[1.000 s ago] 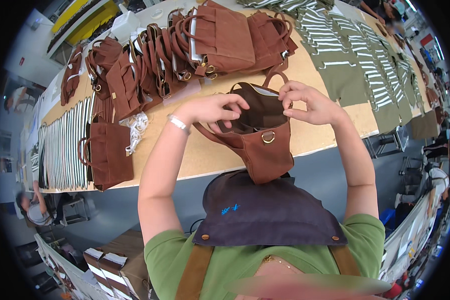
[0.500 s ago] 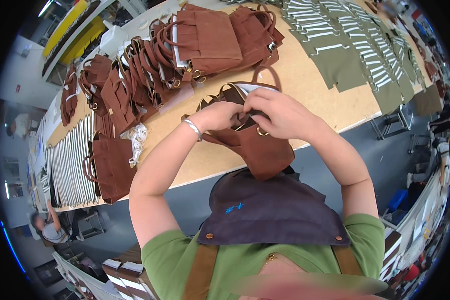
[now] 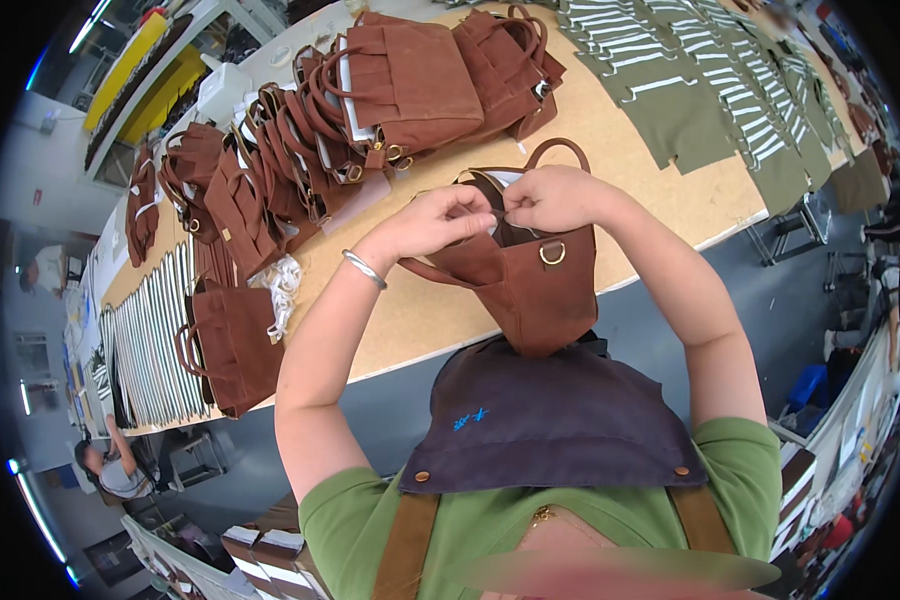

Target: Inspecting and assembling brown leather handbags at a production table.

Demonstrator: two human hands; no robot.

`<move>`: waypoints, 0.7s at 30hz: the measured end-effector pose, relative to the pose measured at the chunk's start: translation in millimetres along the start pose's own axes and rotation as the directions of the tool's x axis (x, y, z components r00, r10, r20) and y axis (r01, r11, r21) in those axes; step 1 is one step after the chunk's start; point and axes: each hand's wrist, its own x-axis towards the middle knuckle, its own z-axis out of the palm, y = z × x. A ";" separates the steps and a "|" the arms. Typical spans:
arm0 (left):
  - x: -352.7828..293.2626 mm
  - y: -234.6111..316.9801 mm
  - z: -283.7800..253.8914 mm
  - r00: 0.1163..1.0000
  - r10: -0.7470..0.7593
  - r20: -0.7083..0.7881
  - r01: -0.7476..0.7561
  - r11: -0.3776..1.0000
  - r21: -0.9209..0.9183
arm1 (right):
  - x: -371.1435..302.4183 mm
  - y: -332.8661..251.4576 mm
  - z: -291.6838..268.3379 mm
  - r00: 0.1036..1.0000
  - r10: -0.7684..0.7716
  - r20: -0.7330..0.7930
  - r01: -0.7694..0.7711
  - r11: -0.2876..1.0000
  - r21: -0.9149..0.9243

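Left grip [image 3: 435, 222] and right grip [image 3: 550, 200] meet over bag [image 3: 545, 300]

Both curl nearly closed, fingertips close together; what they pinch, if anything, cannot be told. The brown bag sits at the worktop [image 3: 680, 205]'s near edge, by the apron [image 3: 560, 420]. With neither bracing its base, a hard tug could tip it apronward, or its sides could fold inward.

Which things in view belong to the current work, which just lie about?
Likely in use: open brown bag, left hand, right hand.

Likely just lying about: piled brown bags, lower-left brown bag, tangled white bundle, olive pieces with white strips.
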 end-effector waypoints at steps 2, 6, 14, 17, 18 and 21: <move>1.7 -2.6 -3.2 0.999 -0.044 0.019 0.044 0.998 0.044 | -5.0 -1.0 -5.7 0.997 -0.048 0.056 0.042 0.994 0.100; -8.7 7.7 6.4 0.955 0.085 -0.286 -0.077 0.996 0.041 | -12.1 -5.2 -6.1 0.995 -0.066 -0.078 0.071 0.995 0.070; -40.4 34.6 18.7 0.964 0.248 -0.093 -0.113 0.703 0.702 | -23.9 -19.2 -6.9 0.986 -0.057 -0.154 0.044 0.995 -0.089; -33.5 35.0 24.9 0.945 0.302 -0.126 -0.145 0.732 0.666 | -19.4 -33.6 8.9 0.940 -0.096 -0.326 -0.032 0.930 -0.367; -33.4 37.7 25.8 0.942 0.311 -0.124 -0.158 0.739 0.655 | -17.6 -36.0 8.6 0.940 -0.095 -0.328 -0.033 0.931 -0.363; -37.8 39.3 26.8 0.942 0.300 -0.151 -0.117 0.715 0.689 | -14.5 -33.2 -1.7 0.963 -0.174 -0.204 0.156 0.982 -0.103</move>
